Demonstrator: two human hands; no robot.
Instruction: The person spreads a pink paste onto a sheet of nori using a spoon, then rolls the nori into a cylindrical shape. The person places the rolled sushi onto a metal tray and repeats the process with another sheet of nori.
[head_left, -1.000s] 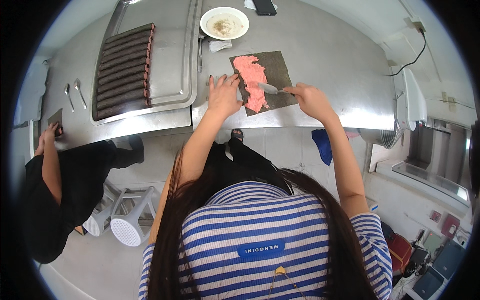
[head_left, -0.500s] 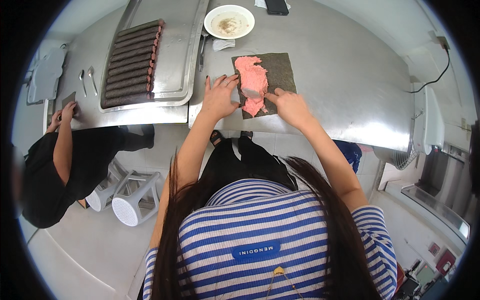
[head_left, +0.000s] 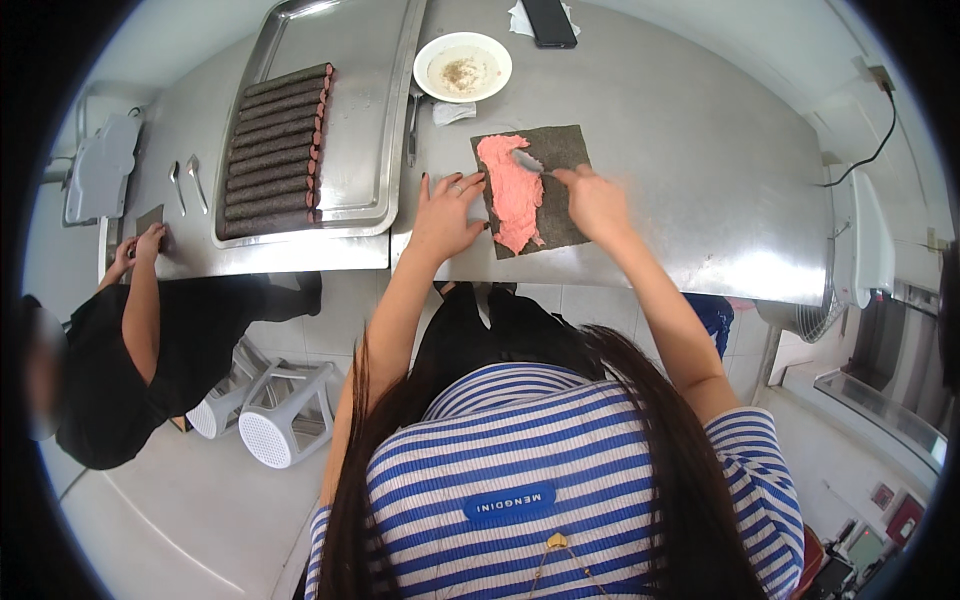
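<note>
Paste (head_left: 515, 205), pink and uneven, is spread in a band over the left part of a dark seaweed sheet (head_left: 568, 215), which is laid on the steel table (head_left: 700, 190). A spoon (head_left: 527, 160) is gripped by its handle in the right hand (head_left: 598, 205), whose fingers are closed around it, and its bowl is held at the upper right of the band. By the left hand (head_left: 448, 215) nothing is grasped: its fingers are spread apart, with the tips placed at the sheet's left edge.

The sheet could be torn or wrinkled if the spoon were dragged too hard while the edge is lightly held. Paste could be pushed past the left or lower edge, where little margin is left, and be smeared onto the table. Patches of uneven thickness could be caused by uneven strokes.

The end of the handle is hidden within the right hand, and the underside of the spoon cannot be made out. Whether the sheet is pressed or merely touched by the left fingertips cannot be told. At the far left, what is handled by a co-worker (head_left: 110, 400) is too small to be identified.
</note>
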